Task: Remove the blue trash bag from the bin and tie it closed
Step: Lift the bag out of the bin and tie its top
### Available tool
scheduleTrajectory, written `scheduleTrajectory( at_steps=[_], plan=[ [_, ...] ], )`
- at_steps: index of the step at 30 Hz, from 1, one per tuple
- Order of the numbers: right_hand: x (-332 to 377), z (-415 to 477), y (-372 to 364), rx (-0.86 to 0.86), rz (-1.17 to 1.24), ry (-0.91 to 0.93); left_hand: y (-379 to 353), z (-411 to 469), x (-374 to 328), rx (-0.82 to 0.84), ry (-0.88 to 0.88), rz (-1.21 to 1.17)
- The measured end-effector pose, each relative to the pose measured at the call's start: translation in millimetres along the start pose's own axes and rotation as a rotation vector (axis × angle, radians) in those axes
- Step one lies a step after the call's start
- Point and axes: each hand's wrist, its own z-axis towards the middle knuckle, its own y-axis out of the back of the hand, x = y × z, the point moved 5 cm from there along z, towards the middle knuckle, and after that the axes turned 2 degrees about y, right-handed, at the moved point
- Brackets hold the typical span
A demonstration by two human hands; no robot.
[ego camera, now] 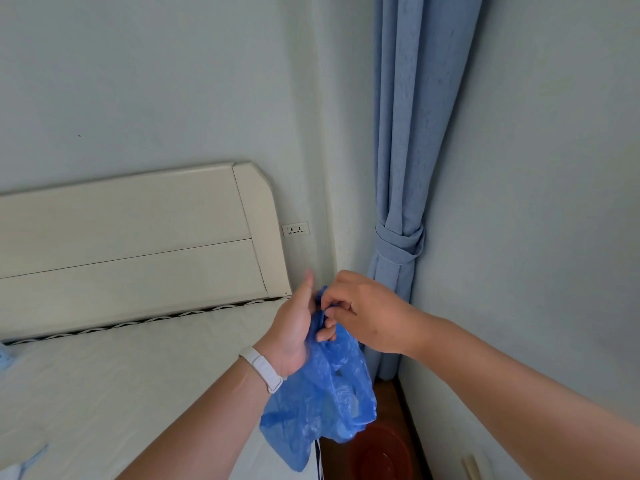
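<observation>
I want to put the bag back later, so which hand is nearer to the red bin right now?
The right hand, roughly; the bin sits below it. The left hand is farther left, over the bed.

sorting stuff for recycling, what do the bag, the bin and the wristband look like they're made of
Bag: thin blue plastic film, semi-translucent, crinkled and faintly glossy, hanging limp from both hands.
Bin: probably moulded plastic, reddish-brown and smooth; only partly in view, so uncertain.
Wristband: white, matte and smooth, likely silicone or rubber, though the look leaves it open.
</observation>
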Motion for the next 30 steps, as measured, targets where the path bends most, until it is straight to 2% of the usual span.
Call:
scheduleTrajectory(
  at_steps=[7, 13, 18, 23, 27, 30],
  plan=[
    [-15, -6, 12, -0.119, 0.17, -0.137, 25, -1, -10, -0.102, -0.01, 0.354],
    [-22, 2, 18, -0.248, 0.436, -0.194, 13, -14, -23, 0.007, -0.135, 0.62],
    [-19, 12, 10, -0.143, 0.64, -0.199, -2, -23, -38, 0.071, -0.236, 0.579],
    [-14, 13, -4, -0.025, 0.782, -0.283, 1, -30, -47, 0.065, -0.229, 0.554],
    [-15, 14, -7, -0.003, 0.797, -0.335, 3, -32, -46, -0.084, -0.267, 0.762],
    [-17, 14, -9, 0.001, 0.854, -0.403, 2, -34, -48, -0.116, -0.355, 0.892]
  ],
)
